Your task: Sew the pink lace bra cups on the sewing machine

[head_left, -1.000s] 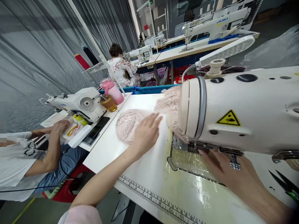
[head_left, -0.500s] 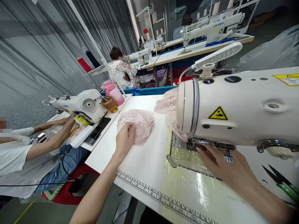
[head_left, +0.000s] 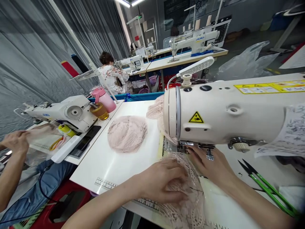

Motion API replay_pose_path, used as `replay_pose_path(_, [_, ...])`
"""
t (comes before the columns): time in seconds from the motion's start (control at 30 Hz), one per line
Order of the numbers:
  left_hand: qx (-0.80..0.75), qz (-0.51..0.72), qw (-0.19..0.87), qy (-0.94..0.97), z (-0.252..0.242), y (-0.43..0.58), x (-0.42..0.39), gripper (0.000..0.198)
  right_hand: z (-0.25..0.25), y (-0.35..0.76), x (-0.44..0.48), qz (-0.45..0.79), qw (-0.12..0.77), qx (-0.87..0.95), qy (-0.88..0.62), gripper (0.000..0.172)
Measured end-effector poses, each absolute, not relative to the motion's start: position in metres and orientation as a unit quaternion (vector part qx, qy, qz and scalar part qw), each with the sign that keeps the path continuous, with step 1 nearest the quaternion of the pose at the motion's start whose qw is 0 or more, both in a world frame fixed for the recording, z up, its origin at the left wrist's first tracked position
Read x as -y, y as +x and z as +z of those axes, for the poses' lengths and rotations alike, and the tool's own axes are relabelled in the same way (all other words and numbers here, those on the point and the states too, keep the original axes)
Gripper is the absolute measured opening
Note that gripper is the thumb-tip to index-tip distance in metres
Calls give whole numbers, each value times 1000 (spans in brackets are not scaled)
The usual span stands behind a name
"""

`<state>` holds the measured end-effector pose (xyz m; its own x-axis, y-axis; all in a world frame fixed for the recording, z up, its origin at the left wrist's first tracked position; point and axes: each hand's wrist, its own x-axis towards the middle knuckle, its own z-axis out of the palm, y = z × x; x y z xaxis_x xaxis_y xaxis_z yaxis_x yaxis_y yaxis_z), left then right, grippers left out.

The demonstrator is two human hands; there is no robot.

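A pink lace piece (head_left: 188, 203) lies at the front edge of the table, in front of the sewing machine (head_left: 214, 117). My left hand (head_left: 164, 181) rests on it, fingers bent and spread over the lace. Beside the needle area, my right hand (head_left: 212, 162) reaches under the machine head with its fingers apart; the fingertips are partly hidden there. A round pink lace piece (head_left: 127, 133) lies flat on the white table to the left. More pink lace (head_left: 155, 112) sits behind the machine head.
Green-handled scissors (head_left: 267, 187) lie at the right. On the left stand another sewing machine (head_left: 71, 111), a brown cup (head_left: 100, 111) and a pink jug (head_left: 103, 98). A person's hands (head_left: 17, 141) work there. Another person (head_left: 111, 74) sits further back.
My left hand has left the round lace and moved right and nearer, onto another lace piece now in front of the machine. The view has shifted right. The neighbour's hands have moved left.
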<state>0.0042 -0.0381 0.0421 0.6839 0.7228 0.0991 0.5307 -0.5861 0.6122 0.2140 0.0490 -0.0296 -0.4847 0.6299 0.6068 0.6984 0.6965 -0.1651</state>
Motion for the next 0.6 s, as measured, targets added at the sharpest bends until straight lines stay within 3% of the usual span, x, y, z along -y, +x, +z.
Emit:
replay_pose_path(0.13, [-378, 123, 165, 902, 37, 11, 33, 21, -7, 217, -45, -39, 347, 890, -294, 36])
replay_pose_path(0.2, [-381, 110, 137, 908, 35, 7, 33, 18, -3, 217, -43, -18, 345, 916, -204, 42])
replay_pose_path(0.27, [-376, 114, 128, 911, 34, 2, 34, 23, -3, 216, -41, -7, 340, 928, -154, 37])
replay_pose_path(0.4, [-362, 138, 116, 915, 32, -5, 34, 28, -8, 214, -41, 18, 345, 925, -159, 27])
replay_pose_path(0.53, [-419, 162, 32, 893, 26, -3, 36, 15, -9, 217, -40, 18, 350, 923, -158, 31])
replay_pose_path(0.6, [-417, 156, -12, 895, 22, -1, 37, 22, -8, 218, -39, 9, 342, 926, -156, 33])
